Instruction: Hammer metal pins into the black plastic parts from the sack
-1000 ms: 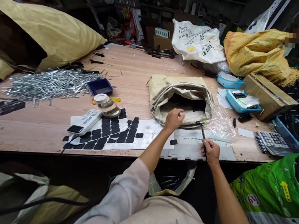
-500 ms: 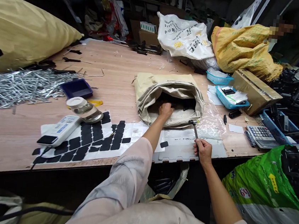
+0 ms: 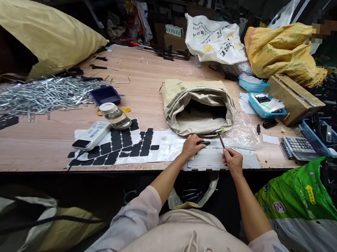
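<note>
My left hand [image 3: 190, 147] is closed on a small black part [image 3: 204, 143], held low over the white board [image 3: 228, 161] at the table's front edge. In my right hand [image 3: 233, 161] is a small hammer [image 3: 221, 140], gripped by its handle with the head pointing away from me. The hammer head is close to the mouth of a beige sack [image 3: 200, 90], which lies on its side just beyond both hands. Dark pieces [image 3: 206, 110] show inside the sack, too shadowed to make out.
A pile of metal rods [image 3: 48, 95], a blue tray [image 3: 105, 94], a clear jar [image 3: 115, 117] and black stickers [image 3: 118, 145] lie to the left. Blue baskets [image 3: 266, 108], a carton [image 3: 296, 100], a calculator [image 3: 300, 148] and a green sack [image 3: 294, 187] are on the right.
My left hand has come out of the beige sack towards me with a small black part. My right hand still holds the hammer by the board. The view has shifted slightly left.
</note>
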`<state>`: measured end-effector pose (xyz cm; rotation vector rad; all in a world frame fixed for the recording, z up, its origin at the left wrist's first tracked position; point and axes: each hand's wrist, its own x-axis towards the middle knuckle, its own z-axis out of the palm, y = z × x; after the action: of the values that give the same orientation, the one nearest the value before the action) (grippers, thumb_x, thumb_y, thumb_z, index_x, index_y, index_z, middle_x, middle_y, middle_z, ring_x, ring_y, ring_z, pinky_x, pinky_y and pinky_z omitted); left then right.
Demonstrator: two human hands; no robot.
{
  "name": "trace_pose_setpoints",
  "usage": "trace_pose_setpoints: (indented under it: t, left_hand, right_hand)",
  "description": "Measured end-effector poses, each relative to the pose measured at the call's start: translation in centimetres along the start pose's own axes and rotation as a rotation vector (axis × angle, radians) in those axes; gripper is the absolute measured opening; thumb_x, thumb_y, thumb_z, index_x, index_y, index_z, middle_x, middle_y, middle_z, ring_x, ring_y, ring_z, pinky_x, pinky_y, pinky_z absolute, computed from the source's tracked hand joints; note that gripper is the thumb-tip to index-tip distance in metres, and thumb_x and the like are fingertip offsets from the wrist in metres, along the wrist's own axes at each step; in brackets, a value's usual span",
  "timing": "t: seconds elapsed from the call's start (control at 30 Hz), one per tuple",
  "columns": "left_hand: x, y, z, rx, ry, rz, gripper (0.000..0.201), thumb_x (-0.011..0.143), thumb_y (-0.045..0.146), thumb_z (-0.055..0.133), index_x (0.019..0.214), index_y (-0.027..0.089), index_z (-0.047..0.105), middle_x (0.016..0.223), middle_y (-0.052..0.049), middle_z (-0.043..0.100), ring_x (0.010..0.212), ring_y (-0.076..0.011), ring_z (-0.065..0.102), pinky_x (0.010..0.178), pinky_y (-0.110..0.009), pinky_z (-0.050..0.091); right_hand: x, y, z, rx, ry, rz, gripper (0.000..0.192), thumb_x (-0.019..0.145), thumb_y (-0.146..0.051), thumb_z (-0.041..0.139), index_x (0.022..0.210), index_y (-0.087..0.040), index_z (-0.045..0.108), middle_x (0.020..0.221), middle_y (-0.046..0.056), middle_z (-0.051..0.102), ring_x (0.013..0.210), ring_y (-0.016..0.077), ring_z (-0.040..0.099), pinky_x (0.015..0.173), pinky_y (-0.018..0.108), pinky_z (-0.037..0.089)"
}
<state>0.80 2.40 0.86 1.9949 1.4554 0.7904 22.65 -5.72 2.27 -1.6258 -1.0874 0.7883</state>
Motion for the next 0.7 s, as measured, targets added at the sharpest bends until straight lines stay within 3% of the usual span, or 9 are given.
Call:
trace_pose_setpoints:
  t: [0.13,0.2,0.4,0.7]
  left_hand:
    - [0.4,0.0,0.1,-0.005,0.001,-0.011,0.018,0.082,0.03,0.079,0.1,0.026,0.08,0.096,-0.003,0.065,0.098,-0.0213,0.056,0.082,-0.032,0.046]
    - [0.3,0.1,0.1,-0.005,0.009,-0.006,0.018,0.082,0.03,0.08,0.1,0.026,0.08,0.095,-0.003,0.066,0.097,-0.0212,0.056,0.082,-0.032,0.046]
    - [0.1,0.0,0.1,-0.004,0.02,0.003,0.019,0.081,0.028,0.08,0.101,0.025,0.08,0.095,-0.003,0.066,0.096,-0.0207,0.056,0.082,-0.032,0.046]
    - [0.1,0.5,-0.2,0.008,-0.003,-0.022,0.017,0.081,0.03,0.08,0.097,0.026,0.079,0.094,-0.002,0.066,0.095,-0.0208,0.056,0.078,-0.032,0.045]
  right_hand:
    - [-0.3,-0.6,-0.7,-0.243,0.059,-0.252,0.028,0.077,-0.044,0.069,0.083,-0.02,0.08,0.08,0.006,0.078,0.074,0.024,0.072,0.073,0.033,0.058]
    - [-0.7,-0.7,-1.0,-0.304,0.065,-0.334,0.027,0.08,-0.043,0.066,0.086,-0.021,0.081,0.087,0.008,0.079,0.082,0.026,0.074,0.079,0.035,0.057]
    - [-1.5,-0.1,-1.1,-0.469,0.051,-0.394,0.026,0.084,-0.039,0.06,0.084,-0.022,0.08,0.084,0.008,0.079,0.079,0.0263,0.074,0.076,0.035,0.056]
    - [-1.4,-0.8,0.5,-0.423,-0.017,-0.432,0.024,0.083,-0.039,0.063,0.085,-0.022,0.08,0.084,0.008,0.078,0.077,0.0252,0.073,0.078,0.035,0.057]
